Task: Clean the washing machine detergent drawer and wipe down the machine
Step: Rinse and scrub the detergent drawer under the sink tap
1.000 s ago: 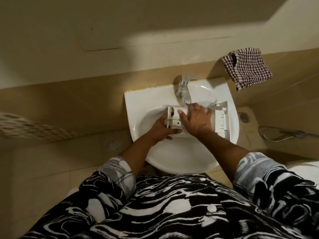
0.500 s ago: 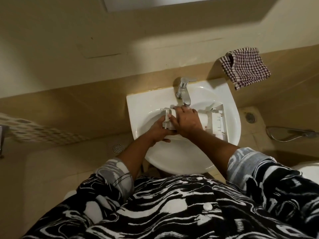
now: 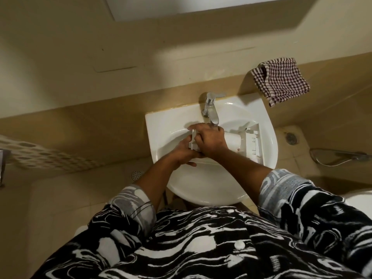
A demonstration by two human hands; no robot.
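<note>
The white plastic detergent drawer [image 3: 233, 142] lies across the bowl of the white sink [image 3: 203, 188], just under the chrome tap [image 3: 211, 109]. Its ribbed right end [image 3: 252, 144] rests near the sink's right rim. My left hand [image 3: 182, 151] grips the drawer's left end from below. My right hand [image 3: 211, 140] lies on top of the same end, fingers curled over its edge, right beneath the spout. Both hands hide most of the drawer's left half. Whether water runs from the tap cannot be told.
A checked cloth [image 3: 281, 80] hangs on the tiled ledge to the right of the tap. A floor drain [image 3: 136, 175] sits left of the sink, another drain [image 3: 291, 138] to the right. A hose [image 3: 340, 157] lies at the right. A patterned towel [image 3: 46, 157] hangs at the left.
My right hand has slid left along the drawer toward its left end, uncovering the drawer's middle. My left hand keeps its hold. The drawer stays in the sink.
</note>
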